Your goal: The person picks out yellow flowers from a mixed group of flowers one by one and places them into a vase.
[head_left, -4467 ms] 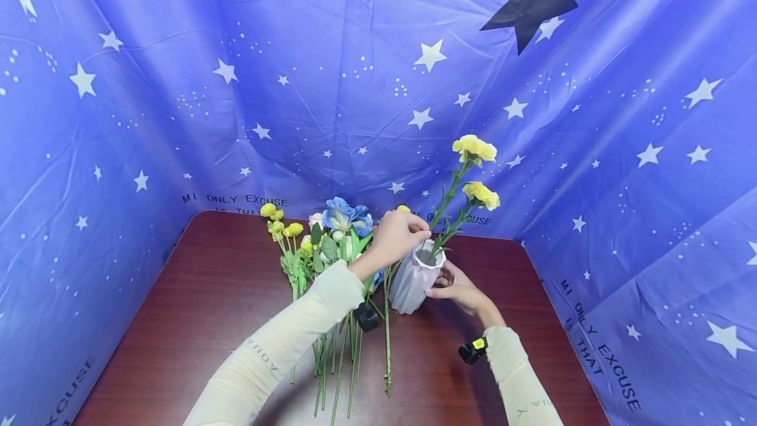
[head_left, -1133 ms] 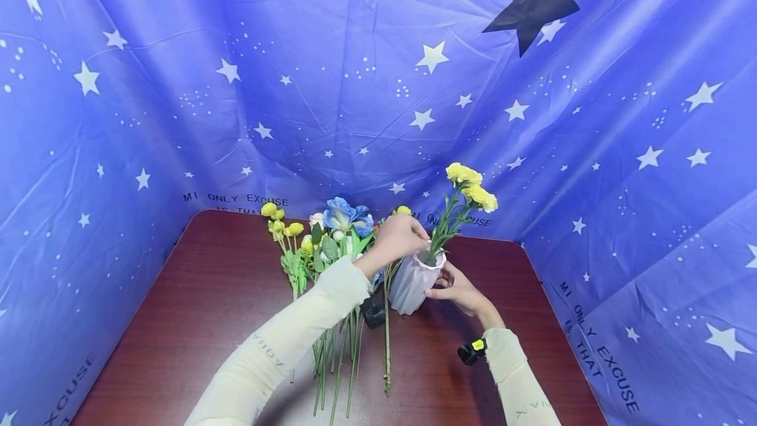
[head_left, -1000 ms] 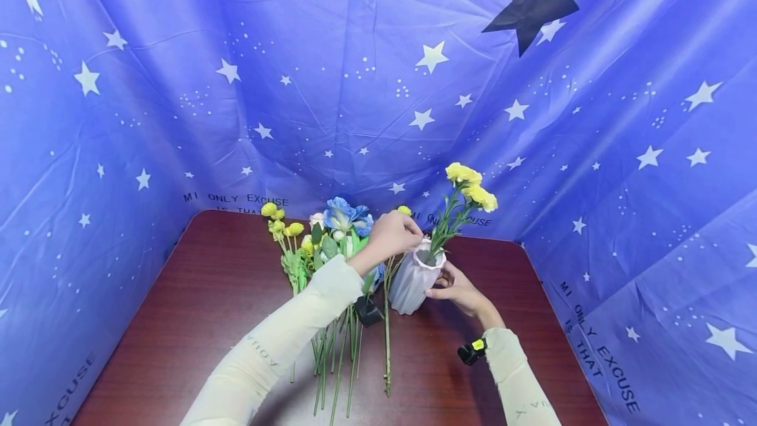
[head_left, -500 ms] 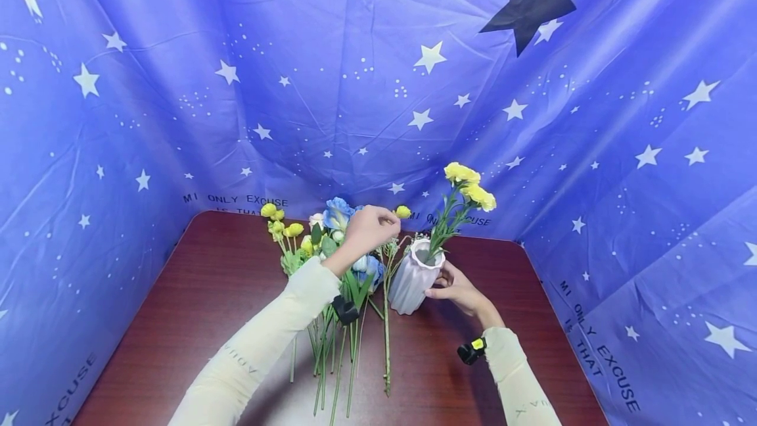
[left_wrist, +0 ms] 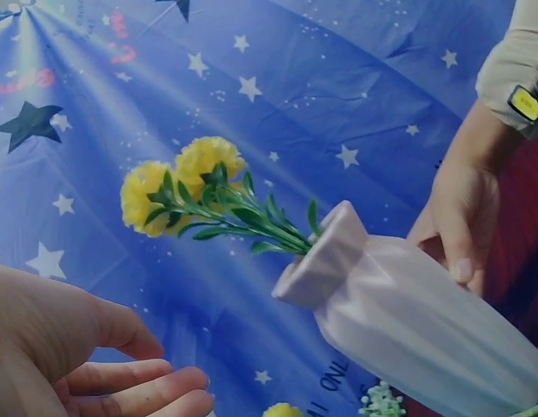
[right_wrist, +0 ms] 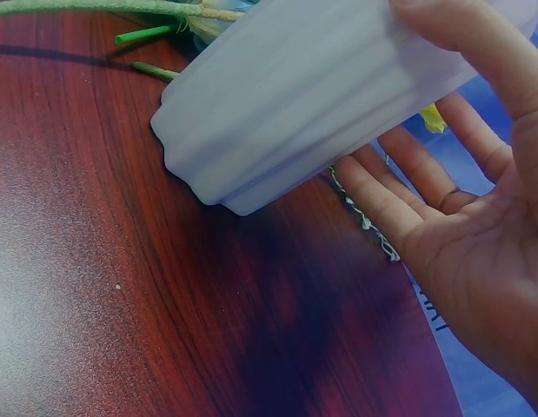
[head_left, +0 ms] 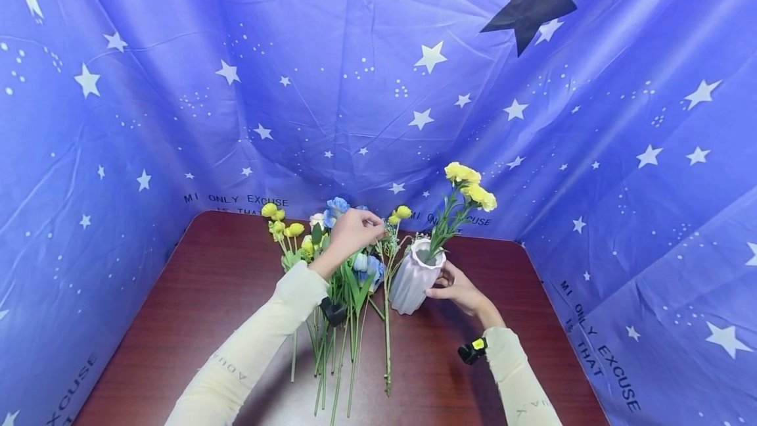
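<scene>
Slackening by the right hand (head_left: 463,292) gripping the vase (head_left: 411,285) could let yellow flowers (head_left: 463,173) tip it toward the tabletop's (head_left: 517,288) far edge; the relaxed left hand (head_left: 353,234) holds nothing.

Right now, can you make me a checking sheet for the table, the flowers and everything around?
Surface: reddish-brown table.
Job's things: pale vase; two yellow flowers stand in it.
Clutter: loose flowers lie overlapping, left of the vase.
Grips: right grip holds the vase; left grip, holding nothing, appears over the loose flowers in the head view.
Cables: nothing seen.
Surroundings: blue cloth with stars and lettering.
</scene>
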A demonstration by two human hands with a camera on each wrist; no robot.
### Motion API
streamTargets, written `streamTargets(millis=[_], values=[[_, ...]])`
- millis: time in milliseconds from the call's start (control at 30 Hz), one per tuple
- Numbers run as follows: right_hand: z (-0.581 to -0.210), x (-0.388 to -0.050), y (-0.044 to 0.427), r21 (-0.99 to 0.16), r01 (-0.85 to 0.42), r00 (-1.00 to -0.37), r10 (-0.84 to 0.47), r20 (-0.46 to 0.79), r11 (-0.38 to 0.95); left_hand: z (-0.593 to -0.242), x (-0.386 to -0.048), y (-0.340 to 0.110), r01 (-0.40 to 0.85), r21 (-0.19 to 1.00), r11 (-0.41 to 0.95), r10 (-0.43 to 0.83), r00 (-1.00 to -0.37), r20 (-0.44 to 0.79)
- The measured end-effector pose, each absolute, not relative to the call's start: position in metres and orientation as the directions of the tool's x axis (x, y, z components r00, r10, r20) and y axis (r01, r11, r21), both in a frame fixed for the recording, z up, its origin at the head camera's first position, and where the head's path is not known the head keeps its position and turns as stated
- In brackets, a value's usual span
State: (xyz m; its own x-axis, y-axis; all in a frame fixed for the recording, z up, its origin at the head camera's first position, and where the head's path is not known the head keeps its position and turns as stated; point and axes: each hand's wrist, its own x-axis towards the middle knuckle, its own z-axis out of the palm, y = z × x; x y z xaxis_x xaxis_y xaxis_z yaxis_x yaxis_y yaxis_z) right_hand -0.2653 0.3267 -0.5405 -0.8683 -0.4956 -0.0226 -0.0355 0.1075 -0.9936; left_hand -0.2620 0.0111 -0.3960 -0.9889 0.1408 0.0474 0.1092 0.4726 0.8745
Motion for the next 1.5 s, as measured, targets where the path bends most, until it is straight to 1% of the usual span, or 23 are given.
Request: streamTargets(millis=[267,500,700,900,1267,1500], values=[[-0.541,-0.264,0.327,-0.994,-0.046,-0.87,-0.492,-0.008,0.097,-0.422,-0.26,0.017,0.06,0.841,0.538,0.123,-0.992,-0.007],[-0.539,-0.264,0.327,-0.994,-0.043,-0.871,-0.491,-0.012,0.101,-0.446,-0.257,0.024,-0.051,0.847,0.529,0.114,-0.985,-0.13],[-0.538,-0.264,0.327,-0.994,-0.043,-0.871,-0.492,-0.014,0.104,-0.467,-0.252,0.033,-0.086,0.82,0.566,0.113,-0.977,-0.181],[-0.536,-0.263,0.326,-0.994,-0.031,-0.871,-0.49,-0.026,0.107,-0.485,-0.248,0.042,-0.125,0.816,0.564,0.122,-0.965,-0.232],[-0.534,-0.262,0.326,-0.993,-0.037,-0.872,-0.488,-0.021,0.109,-0.509,-0.241,0.056,-0.134,0.776,0.616,0.119,-0.958,-0.26],[-0.534,-0.262,0.326,-0.994,-0.034,-0.87,-0.493,-0.024,0.108,-0.52,-0.237,0.063,-0.133,0.764,0.631,0.101,-0.963,-0.251]])
